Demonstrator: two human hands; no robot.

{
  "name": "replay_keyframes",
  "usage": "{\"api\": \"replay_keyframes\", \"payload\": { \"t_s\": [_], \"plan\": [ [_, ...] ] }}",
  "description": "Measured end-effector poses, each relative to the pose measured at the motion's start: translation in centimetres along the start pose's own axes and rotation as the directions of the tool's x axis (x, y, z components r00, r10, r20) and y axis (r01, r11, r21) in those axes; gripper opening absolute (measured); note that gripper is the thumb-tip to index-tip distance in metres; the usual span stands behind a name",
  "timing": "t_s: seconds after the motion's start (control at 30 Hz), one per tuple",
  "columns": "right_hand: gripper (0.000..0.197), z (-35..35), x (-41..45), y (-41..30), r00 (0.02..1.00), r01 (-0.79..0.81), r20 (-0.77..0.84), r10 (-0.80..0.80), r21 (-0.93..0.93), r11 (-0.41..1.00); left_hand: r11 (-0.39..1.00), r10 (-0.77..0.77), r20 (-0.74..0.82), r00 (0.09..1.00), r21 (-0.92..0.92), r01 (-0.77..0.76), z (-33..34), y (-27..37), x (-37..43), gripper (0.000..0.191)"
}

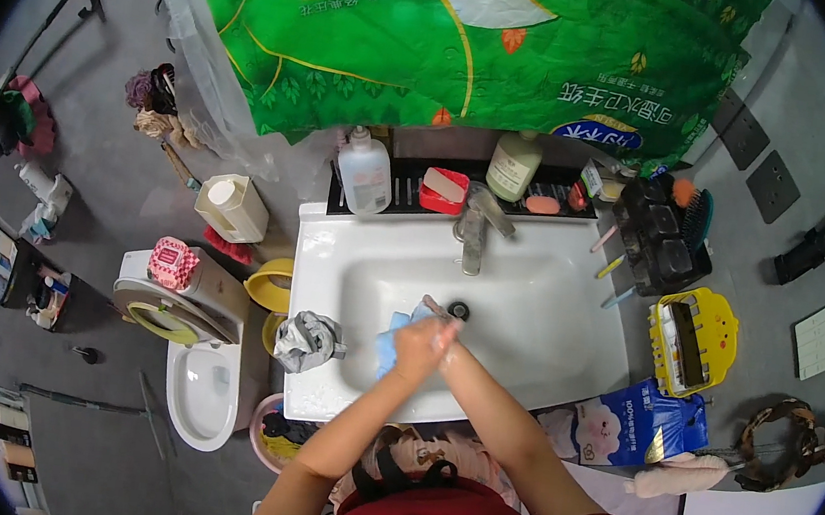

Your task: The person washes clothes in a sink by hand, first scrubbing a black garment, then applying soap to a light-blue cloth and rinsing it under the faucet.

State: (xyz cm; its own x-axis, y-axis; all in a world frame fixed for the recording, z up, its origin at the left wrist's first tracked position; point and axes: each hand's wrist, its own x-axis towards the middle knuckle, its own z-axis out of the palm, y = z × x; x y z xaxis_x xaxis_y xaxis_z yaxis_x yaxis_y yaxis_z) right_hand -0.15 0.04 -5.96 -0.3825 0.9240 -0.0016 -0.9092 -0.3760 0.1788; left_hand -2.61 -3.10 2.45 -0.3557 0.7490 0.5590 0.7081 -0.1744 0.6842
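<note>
Over the white washbasin (554, 348), my two hands meet, with soap suds on them. My left hand (419, 347) is closed on a wet light blue cloth (389, 349), which hangs out on its left side into the bowl. A greyish-brown part of fabric (437, 305) sticks out beyond the knuckles. My right hand (448, 346) presses against the left one with the bunched cloth between them; most of its fingers are hidden. Just beyond the hands is the dark drain plug (459, 311). The metal faucet (473, 241) stands at the back of the basin.
A wrung grey cloth (309, 341) lies on the basin's left edge. The black rack (410, 174) behind carries a pump bottle (365, 173), a green bottle (514, 166) and a red soap dish (443, 191). A yellow basket (691, 343) hangs right; a toilet (202, 394) stands left.
</note>
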Motion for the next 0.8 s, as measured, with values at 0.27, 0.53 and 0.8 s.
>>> {"api": "replay_keyframes", "payload": {
  "t_s": [0.27,0.53,0.8],
  "plan": [
    [0.024,3.7,1.4,-1.9,0.792,-0.569,-0.536,0.293,-0.473,0.673,0.989,0.087,-0.042,0.995,0.123,-0.081,1.2,-2.5,-0.4,0.032],
    [0.037,6.8,1.2,-1.4,0.745,-0.664,-0.637,0.2,-0.678,0.314,0.852,-0.499,0.081,0.863,0.227,0.472,-2.5,-9.3,3.3,0.044],
    [0.028,5.1,1.8,-1.9,0.745,-0.616,-0.663,0.071,-0.643,0.455,0.627,-0.547,0.398,0.736,-0.387,0.676,-4.4,-9.2,0.9,0.032]
  ]
}}
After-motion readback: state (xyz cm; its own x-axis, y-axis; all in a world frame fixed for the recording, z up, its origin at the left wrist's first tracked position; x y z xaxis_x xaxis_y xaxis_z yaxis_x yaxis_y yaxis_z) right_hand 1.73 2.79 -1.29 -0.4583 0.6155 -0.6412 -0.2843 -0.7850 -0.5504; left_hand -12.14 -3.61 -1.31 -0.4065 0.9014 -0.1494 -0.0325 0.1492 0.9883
